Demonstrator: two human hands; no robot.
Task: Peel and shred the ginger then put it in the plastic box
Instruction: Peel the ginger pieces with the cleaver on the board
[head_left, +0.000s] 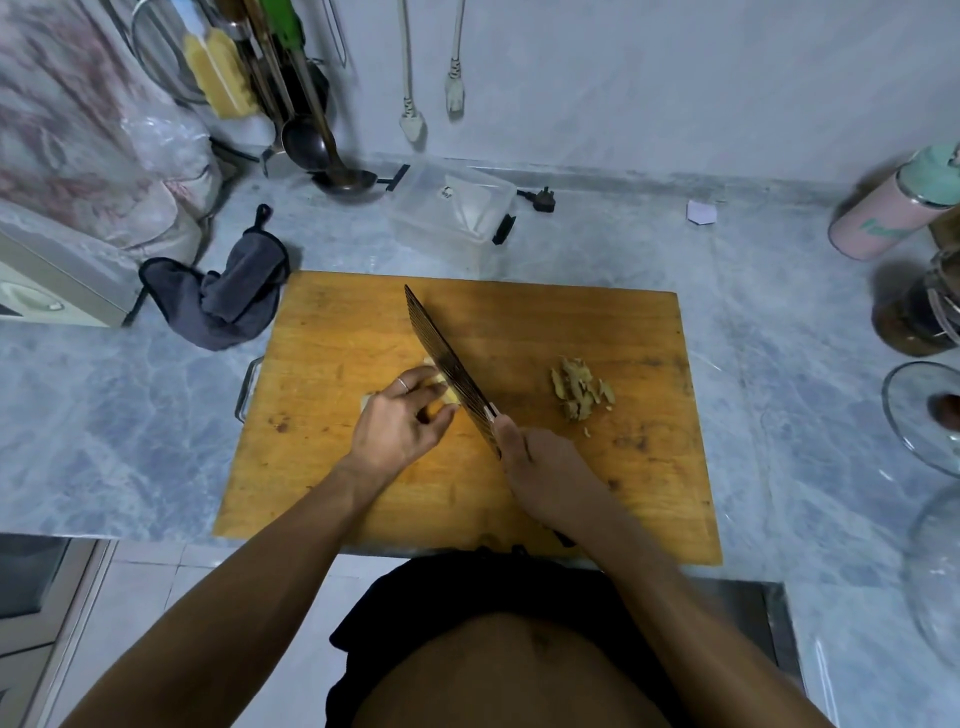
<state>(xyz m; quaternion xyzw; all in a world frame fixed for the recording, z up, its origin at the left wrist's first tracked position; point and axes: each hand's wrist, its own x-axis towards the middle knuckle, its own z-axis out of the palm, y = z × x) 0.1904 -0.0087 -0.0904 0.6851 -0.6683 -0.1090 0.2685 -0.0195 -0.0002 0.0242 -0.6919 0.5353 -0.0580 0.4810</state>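
Right hand (540, 462) wraps the handle of the knife (449, 366), blade slanting away to the upper left, while the left hand (402, 415) claws over the peeled ginger (449, 396) on the cutting board (519, 322), likely pinning it against the blade. The ginger is mostly hidden, its long axis unclear. Peelings (582, 387) are heaped to the right, probably out of the way, and the plastic box (452, 208) waits open on the worktop (753, 312) beyond.

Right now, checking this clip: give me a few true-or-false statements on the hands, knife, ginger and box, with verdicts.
1. The right hand grips the knife. True.
2. The left hand holds the ginger on the cutting board. True.
3. The plastic box sits on the board. False: it stands on the counter behind the board.
4. The pile of peelings lies left of the blade. False: it lies right of it.
5. The grey cloth covers the box. False: it lies apart, beside the board's far left corner.
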